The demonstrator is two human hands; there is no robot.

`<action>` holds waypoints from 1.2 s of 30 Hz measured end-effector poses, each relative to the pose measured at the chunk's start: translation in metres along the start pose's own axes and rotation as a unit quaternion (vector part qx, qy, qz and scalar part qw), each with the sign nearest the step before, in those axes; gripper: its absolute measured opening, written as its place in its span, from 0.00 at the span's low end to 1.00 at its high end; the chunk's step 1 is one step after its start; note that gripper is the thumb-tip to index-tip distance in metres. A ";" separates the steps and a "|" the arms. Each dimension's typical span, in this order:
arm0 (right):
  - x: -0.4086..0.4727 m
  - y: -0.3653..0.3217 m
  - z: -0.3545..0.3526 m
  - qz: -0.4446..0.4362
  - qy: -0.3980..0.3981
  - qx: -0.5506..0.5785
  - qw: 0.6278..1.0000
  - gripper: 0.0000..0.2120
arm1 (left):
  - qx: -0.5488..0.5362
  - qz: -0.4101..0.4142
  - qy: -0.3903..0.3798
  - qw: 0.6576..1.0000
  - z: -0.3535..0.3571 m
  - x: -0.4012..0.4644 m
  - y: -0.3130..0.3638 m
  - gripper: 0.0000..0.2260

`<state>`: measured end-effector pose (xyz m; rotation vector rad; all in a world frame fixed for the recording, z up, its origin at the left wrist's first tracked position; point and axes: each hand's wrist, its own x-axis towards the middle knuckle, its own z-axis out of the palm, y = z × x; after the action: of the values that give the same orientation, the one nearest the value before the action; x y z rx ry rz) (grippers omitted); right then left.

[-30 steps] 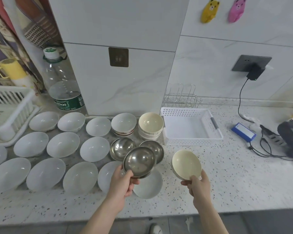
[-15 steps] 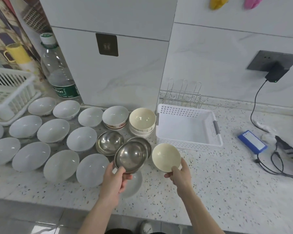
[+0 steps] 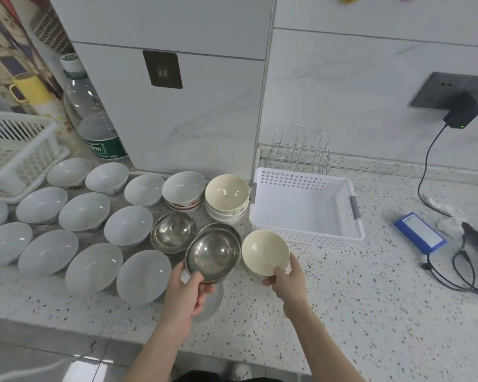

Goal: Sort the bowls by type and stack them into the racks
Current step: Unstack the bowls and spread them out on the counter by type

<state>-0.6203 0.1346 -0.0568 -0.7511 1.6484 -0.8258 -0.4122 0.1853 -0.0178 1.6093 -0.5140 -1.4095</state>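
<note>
My left hand (image 3: 186, 292) grips a steel bowl (image 3: 212, 255) by its near rim, above another steel bowl (image 3: 222, 228) and a white bowl (image 3: 210, 301) on the counter. My right hand (image 3: 289, 281) pinches a cream bowl (image 3: 265, 252) by its near rim, just in front of the white basket (image 3: 307, 235). A stack of cream bowls (image 3: 226, 194) stands left of the basket. More steel bowls (image 3: 173, 232) sit nested beside it. Several white bowls (image 3: 84, 210) cover the counter's left part.
A wire rack (image 3: 300, 151) stands behind the basket at the wall. A white slatted rack (image 3: 14, 150) is at far left, with a water bottle (image 3: 94, 117) behind the bowls. A blue box (image 3: 420, 232) and cables (image 3: 461, 268) lie at right.
Both hands with their bowls have shifted slightly forward toward the basket; the camera view has dipped and moved closer to the counter.
</note>
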 end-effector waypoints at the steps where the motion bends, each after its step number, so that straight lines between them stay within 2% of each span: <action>1: 0.001 0.001 0.000 0.007 0.004 0.006 1.000 0.29 | 0.003 0.000 0.001 1.000 0.001 -0.001 0.000 0.17; 7: 0.000 0.002 0.000 0.028 0.009 0.019 0.999 0.28 | 0.048 0.006 0.002 0.999 0.004 -0.006 -0.001 0.20; 10: -0.005 -0.004 -0.005 0.068 -0.029 0.023 0.997 0.23 | 0.076 0.018 0.002 0.997 0.004 -0.009 -0.002 0.22; 12: -0.013 -0.006 -0.013 0.089 -0.043 -0.002 0.995 0.26 | 0.093 0.026 -0.004 0.995 0.005 -0.011 -0.004 0.23; 13: -0.018 -0.007 -0.019 0.087 -0.046 -0.021 0.995 0.28 | 0.102 0.030 -0.009 0.994 0.005 -0.012 -0.005 0.23; 17: -0.046 -0.003 -0.037 0.045 -0.067 -0.055 0.995 0.18 | 0.143 0.047 -0.037 0.988 0.006 -0.019 -0.012 0.24; 21: -0.075 0.003 -0.039 0.003 -0.097 -0.068 0.993 0.14 | 0.181 0.042 -0.087 0.979 0.008 -0.029 -0.025 0.25; 28: -0.085 0.008 -0.041 -0.064 -0.068 -0.246 0.965 0.05 | 0.243 0.037 -0.145 0.958 0.017 -0.037 -0.044 0.24; 32: -0.083 0.010 -0.047 -0.060 -0.062 -0.287 0.954 0.05 | 0.291 0.066 -0.159 0.941 0.020 -0.040 -0.052 0.30; 36: -0.079 0.014 -0.046 -0.039 -0.076 -0.311 0.947 0.09 | 0.335 0.086 -0.153 0.926 0.019 -0.041 -0.056 0.28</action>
<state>-0.6502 0.2134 -0.0185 -1.2881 1.7552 -0.2723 -0.4548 0.2387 -0.0401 1.7981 -1.4108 -1.4377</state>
